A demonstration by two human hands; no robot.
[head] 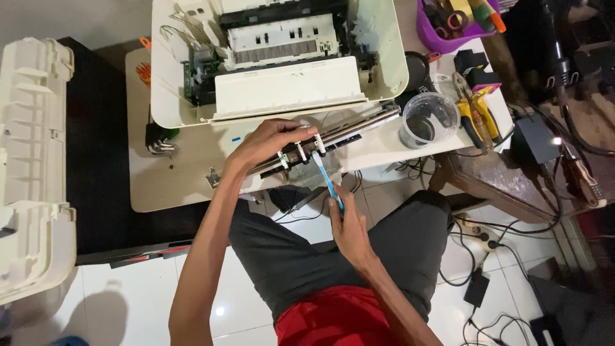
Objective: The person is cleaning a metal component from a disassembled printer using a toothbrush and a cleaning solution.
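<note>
On the cream worktop (186, 186) sits a large opened cream plastic printer body (384, 57) with its inner parts bared, and just in front of it, over the worktop's near edge, lies the long dark metal roller shaft with small white collars (339, 133); its long axis runs from lower left to upper right, rising toward a clear plastic cup (428, 118) and yellow-handled pliers (477, 115) at the right. The left hand (266, 142) is curled over the shaft's lower left end, its grip closed around the shaft and holding it off the surface; the right hand (349, 224) lies nearer the body, below the shaft, its grip pinched shut on the handle of a slim blue toothbrush (328, 182). The brush stands nearly crosswise to the shaft, its pale head touching the shaft just right of the left hand's fingers (301, 131); so the work point lies up and away from the right hand's grip.
</note>
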